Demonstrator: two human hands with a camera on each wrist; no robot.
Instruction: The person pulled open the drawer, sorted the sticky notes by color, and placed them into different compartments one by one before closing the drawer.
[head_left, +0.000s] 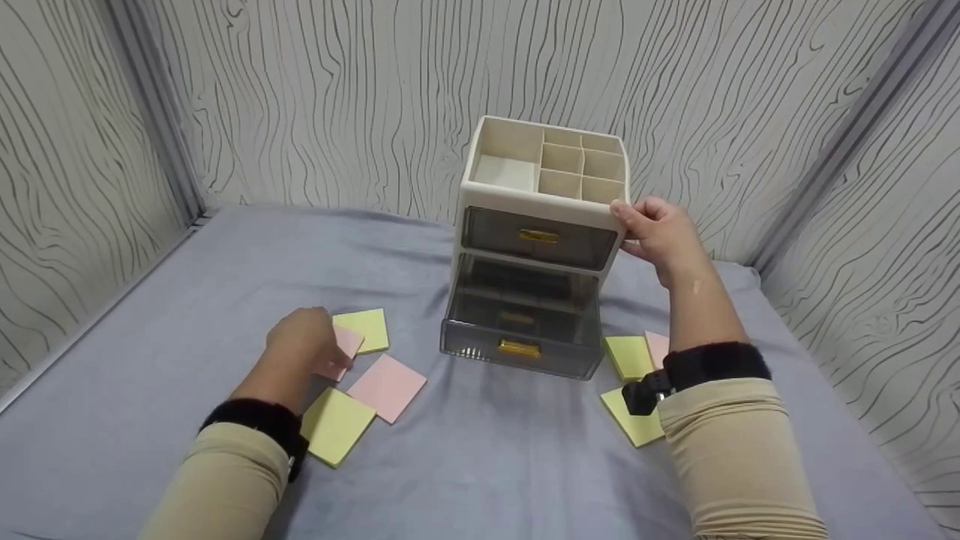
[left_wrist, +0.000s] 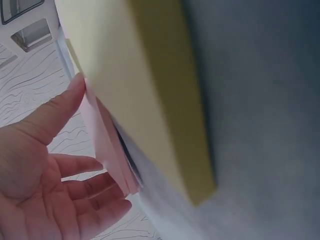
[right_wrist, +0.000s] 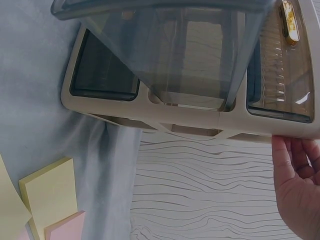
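My left hand [head_left: 300, 341] holds a pink sticky note pad [head_left: 347, 343] on the left side of the cloth. In the left wrist view its thumb touches one edge of the pad, with the other fingers at the far end. A yellow pad [head_left: 367, 330] lies just behind it; another pink pad [head_left: 388, 388] and a yellow pad [head_left: 337, 426] lie in front. My right hand [head_left: 664, 236] grips the upper right edge of a cream drawer organizer [head_left: 540, 196], thumb at the front. The organizer's middle drawer [head_left: 523, 347], smoky and clear, is pulled out; its top drawer [head_left: 538, 238] is closed.
To the organizer's right lie two yellow pads [head_left: 628, 358] and a pink pad [head_left: 657, 348], partly behind my right forearm. A grey cloth [head_left: 510, 457] covers the table. Wood-grain panels [head_left: 360, 97] stand behind it. The organizer's top has several compartments [head_left: 583, 161].
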